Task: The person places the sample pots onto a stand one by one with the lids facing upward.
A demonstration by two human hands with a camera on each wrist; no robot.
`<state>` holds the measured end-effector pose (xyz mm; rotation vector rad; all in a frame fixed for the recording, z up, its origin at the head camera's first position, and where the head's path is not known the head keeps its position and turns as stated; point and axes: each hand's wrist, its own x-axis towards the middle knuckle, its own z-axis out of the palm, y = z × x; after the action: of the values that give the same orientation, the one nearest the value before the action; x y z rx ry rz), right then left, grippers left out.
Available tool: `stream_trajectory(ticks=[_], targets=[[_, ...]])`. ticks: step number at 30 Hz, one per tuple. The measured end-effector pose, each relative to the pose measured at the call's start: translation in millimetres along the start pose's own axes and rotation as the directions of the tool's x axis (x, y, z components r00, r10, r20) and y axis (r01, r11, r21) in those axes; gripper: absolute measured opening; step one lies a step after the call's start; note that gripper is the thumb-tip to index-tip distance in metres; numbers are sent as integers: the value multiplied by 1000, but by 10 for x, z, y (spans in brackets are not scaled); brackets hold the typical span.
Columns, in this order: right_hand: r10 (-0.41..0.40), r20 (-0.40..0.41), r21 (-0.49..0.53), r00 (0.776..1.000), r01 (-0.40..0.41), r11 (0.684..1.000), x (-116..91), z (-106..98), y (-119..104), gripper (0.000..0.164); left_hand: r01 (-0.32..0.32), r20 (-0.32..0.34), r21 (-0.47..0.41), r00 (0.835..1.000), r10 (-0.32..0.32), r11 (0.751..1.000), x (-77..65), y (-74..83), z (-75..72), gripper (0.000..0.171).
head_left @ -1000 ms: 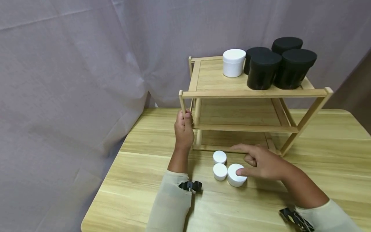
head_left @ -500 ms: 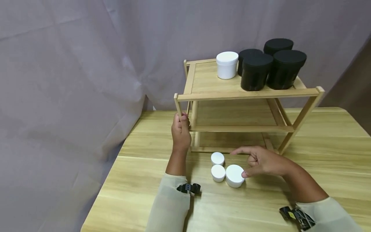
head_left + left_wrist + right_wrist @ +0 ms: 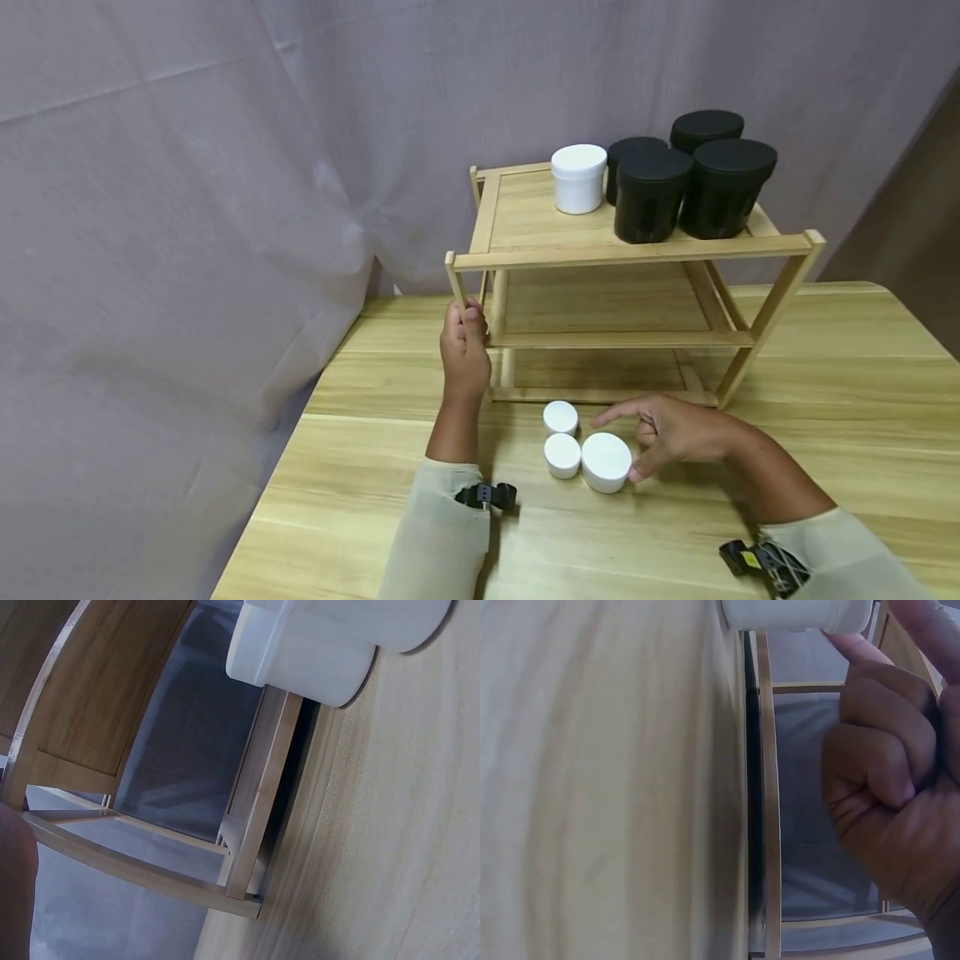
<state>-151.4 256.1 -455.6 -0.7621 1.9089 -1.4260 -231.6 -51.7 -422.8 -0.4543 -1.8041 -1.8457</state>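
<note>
My left hand grips the front left upright of a tiered wooden rack; in the left wrist view only a dark edge of this hand shows beside the frame. My right hand hovers low by the larger white lidded jar, index finger extended along its far side and thumb at its right side. Its other fingers are curled. In the right wrist view a white jar is near the index fingertip; firm contact cannot be told. Two smaller white jars stand just left of the larger one.
On the rack's top shelf stand a taller white jar and several black lidded jars. The rack rests on a wooden table, with a grey curtain behind and to the left.
My right hand has lowered beside the larger white jar, its thumb shifting from over the lid to the jar's right side. The left hand keeps its grip. The head view has shifted slightly.
</note>
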Motion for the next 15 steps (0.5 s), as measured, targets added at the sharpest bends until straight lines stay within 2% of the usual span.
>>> stream_trajectory(ticks=[11, 15], targets=[[2, 35, 26, 999, -3, 1000, 29, 26, 46, 87, -27, 8, -13, 1000, 27, 1000, -8, 2, -11, 40], [-4, 33, 23, 999, 3, 1000, 44, 30, 42, 85, -30, 10, -3, 999, 30, 1000, 0, 4, -21, 51]])
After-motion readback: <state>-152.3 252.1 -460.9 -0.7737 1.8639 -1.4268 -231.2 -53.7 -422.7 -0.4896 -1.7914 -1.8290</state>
